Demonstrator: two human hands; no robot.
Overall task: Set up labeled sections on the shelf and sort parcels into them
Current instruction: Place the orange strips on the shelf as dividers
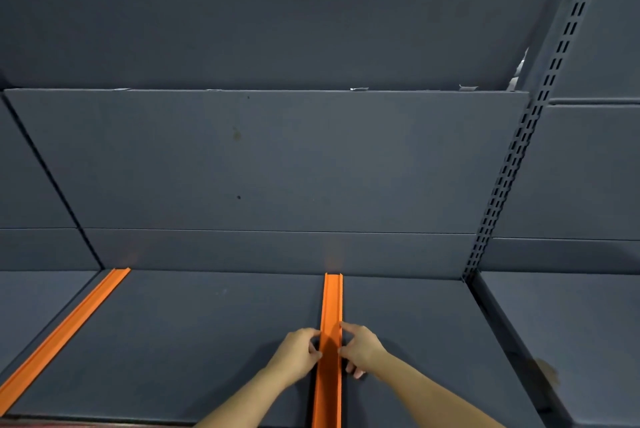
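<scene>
A dark grey shelf [207,341] fills the lower half of the frame, with a grey back panel [277,157] rising behind it. Two orange channel-shaped strips lie on the shelf, running front to back.

The middle orange strip [332,303] sits just right of centre. Its far end touches the foot of the back panel and its near end runs off the bottom edge of the frame.

Both hands grasp it low in the frame. The left hand [298,355] pinches its left edge with curled fingers and thumb. The right hand [360,349] pinches the right edge directly opposite, with a couple of fingertips down on the shelf beside it.

The left orange strip [69,334] runs diagonally from the back left corner of the shelf to the lower left of the frame, well apart from the hands.

A slotted upright [512,164] climbs toward the upper right, dividing this bay from a neighbouring shelf [571,323] at the right edge.

A few pale scraps [359,88] cling along the top edge of the back panel, possibly tape or label remnants. They are too small to read any writing.
</scene>
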